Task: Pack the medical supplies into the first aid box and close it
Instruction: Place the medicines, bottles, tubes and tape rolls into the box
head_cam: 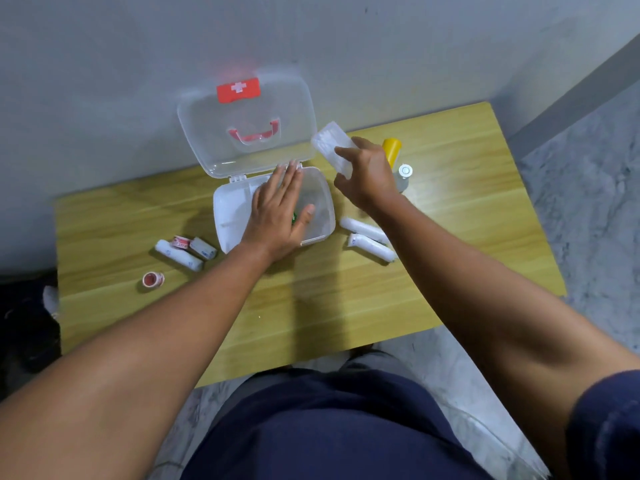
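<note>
A clear first aid box (228,216) stands open on the wooden table, its lid (249,123) with a red latch and handle leaning back against the wall. My left hand (280,209) lies flat inside the box with fingers spread; something green shows under its thumb. My right hand (367,174) holds a clear plastic case (332,143) above the table, right of the box. Two white bandage rolls (370,240) lie right of the box. Left of it lie two more rolls (180,254) and two red-printed tape rolls (153,279).
A yellow bottle (392,150) and a small clear bottle with a white cap (404,173) stand behind my right hand. The table (311,306) is pushed against a grey wall. Dark objects lie on the floor at the left.
</note>
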